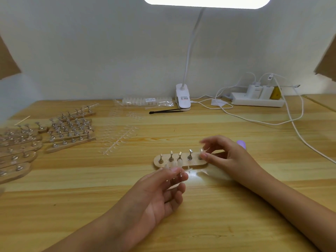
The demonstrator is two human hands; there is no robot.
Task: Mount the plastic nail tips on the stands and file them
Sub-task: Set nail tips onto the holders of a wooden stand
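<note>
A small wooden base (192, 164) with several metal stands lies in the middle of the table. My right hand (223, 153) pinches a clear nail tip (202, 151) at the rightmost stand. My left hand (160, 186) is just in front of the base and holds a clear strip of nail tips (179, 170) between thumb and fingers. The other stands (180, 156) on this base carry no tips that I can make out.
Several wooden bases with stands (69, 131) fill the left side. Loose clear tip strips (118, 140) lie beside them. At the back are a bag of tips (147, 101), black tweezers (165, 111), a clip lamp (182, 97), a power strip (258, 101) with cables, and a purple object (241, 144) behind my right hand.
</note>
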